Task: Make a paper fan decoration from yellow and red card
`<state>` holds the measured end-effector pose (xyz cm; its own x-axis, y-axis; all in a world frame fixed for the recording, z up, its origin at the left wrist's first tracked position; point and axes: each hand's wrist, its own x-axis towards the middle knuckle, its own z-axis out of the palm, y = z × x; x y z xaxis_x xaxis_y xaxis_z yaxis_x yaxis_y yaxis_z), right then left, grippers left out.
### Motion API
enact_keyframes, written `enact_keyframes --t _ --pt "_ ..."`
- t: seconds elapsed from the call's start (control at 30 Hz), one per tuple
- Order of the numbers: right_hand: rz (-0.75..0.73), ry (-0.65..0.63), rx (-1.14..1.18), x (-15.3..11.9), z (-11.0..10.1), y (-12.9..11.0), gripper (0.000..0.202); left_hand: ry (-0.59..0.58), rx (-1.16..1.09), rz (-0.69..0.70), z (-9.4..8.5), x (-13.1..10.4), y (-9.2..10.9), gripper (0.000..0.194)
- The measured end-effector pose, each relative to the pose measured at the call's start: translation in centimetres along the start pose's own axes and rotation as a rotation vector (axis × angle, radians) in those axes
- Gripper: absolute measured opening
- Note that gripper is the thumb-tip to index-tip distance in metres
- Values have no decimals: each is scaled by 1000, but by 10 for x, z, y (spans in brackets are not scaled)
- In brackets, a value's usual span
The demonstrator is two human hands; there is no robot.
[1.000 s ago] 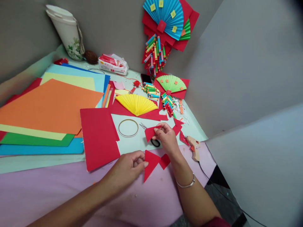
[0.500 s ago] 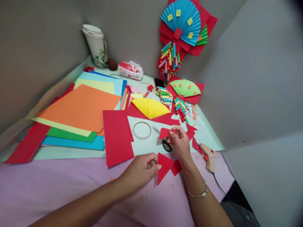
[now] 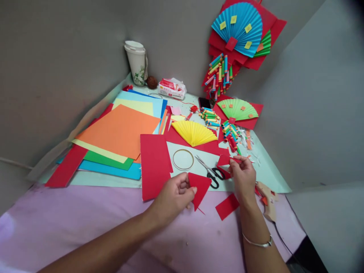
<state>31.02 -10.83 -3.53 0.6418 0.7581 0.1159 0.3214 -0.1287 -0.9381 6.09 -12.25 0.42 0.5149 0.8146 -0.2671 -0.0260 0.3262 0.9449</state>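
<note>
My left hand [image 3: 178, 193] pinches a red paper triangle [image 3: 201, 186] between thumb and fingers, over the front edge of the pale work sheet. To the right, my right hand [image 3: 243, 176] is closed with its fingertips on a red paper scrap [image 3: 224, 160]; the hand hides part of it. Black-handled scissors [image 3: 212, 172] lie between the two hands, blades partly apart. Nearer to me, a red paper rectangle [image 3: 227, 206] rests on the purple cloth, beside my right wrist. A folded yellow paper fan [image 3: 193, 133] lies beyond the scissors.
Large red card [image 3: 155, 163] and stacked coloured sheets [image 3: 119, 131] lie left. A thin ring [image 3: 183, 159] is beside the scissors. A glue gun [image 3: 269, 201] with cable sits right. Behind are a lidded cup [image 3: 136, 62], tissue pack [image 3: 172, 89], green fan [image 3: 237, 109] and hanging blue fan [image 3: 240, 28].
The view has swung left. My right hand has moved right with its red scrap, uncovering the scissors. My left hand has raised the triangle slightly, and the red rectangle shows more fully.
</note>
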Motion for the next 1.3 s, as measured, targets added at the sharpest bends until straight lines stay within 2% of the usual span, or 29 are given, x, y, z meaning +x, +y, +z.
enact_keyframes --t 0.07,0.17,0.23,0.27,0.3,0.37,0.4,0.43,0.5,0.73,0.97,1.13,1.2,1.3 --pt "-43 20 -110 5 -3 0 31 -9 -19 -20 -1 3 1 21" --pt "-283 129 -382 5 -8 -9 39 22 -21 -24 0 6 0 22" --pt "-389 156 -411 -4 -9 -20 41 56 -8 -17 -1 8 -1 23" --pt "-369 99 -335 -10 -8 -27 38 74 1 -13 -1 9 -1 23" --pt "-311 -24 -222 -19 -6 -33 34 90 13 -8 -2 11 -1 23" --pt "-149 -379 20 -36 0 -44 32 96 31 0 -5 14 -2 23" --pt "-79 -511 102 -45 4 -48 30 89 42 4 -5 15 -3 23" --pt "-31 -601 150 -52 8 -50 27 79 54 6 -6 16 -3 21" --pt "41 -692 179 -63 15 -52 22 66 81 4 -6 16 -4 20" --pt "144 -702 231 -64 22 -49 25 61 91 -28 -7 15 -2 21" --pt "206 -802 297 -62 19 -46 22 139 129 63 -9 13 3 18" --pt "271 -651 534 -62 23 -43 21 79 -17 88 -3 9 2 30" --pt "277 -678 590 -66 26 -44 20 92 -19 80 -1 9 0 37" --pt "245 -763 498 -74 27 -48 19 180 94 67 -2 11 0 26"
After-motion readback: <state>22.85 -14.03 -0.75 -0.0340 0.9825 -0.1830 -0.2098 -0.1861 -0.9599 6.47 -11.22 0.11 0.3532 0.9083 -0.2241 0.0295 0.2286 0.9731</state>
